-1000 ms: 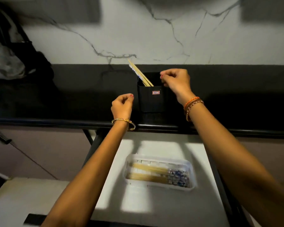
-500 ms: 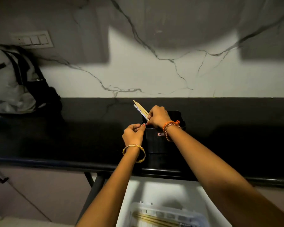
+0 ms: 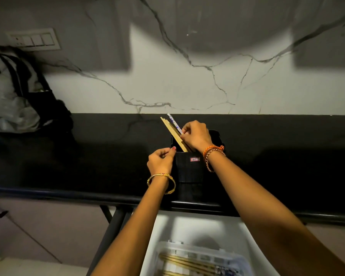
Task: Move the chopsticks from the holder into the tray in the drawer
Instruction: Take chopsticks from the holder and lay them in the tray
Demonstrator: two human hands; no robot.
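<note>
A black holder [image 3: 189, 168] with a small red label stands on the dark counter. Wooden chopsticks [image 3: 170, 129], one with a white and blue patterned end, lean out of it to the upper left. My right hand [image 3: 196, 136] is over the holder's mouth with its fingers pinched on the chopsticks. My left hand [image 3: 160, 160] grips the holder's upper left rim. Below, the clear plastic tray [image 3: 233, 256] lies in the open white drawer [image 3: 245, 232] with several chopsticks in it, cut off by the frame's bottom edge.
The black counter [image 3: 88, 160] runs across the view below a white marbled wall. A grey and black backpack [image 3: 14, 92] sits at the far left under a switch plate [image 3: 34, 39]. A dark metal leg [image 3: 112, 230] slants down left of the drawer.
The view has tilted up, so the tray has slid to the bottom edge. My right hand moved from the holder's right rim onto the chopsticks. My left hand closed on the holder's left rim.
</note>
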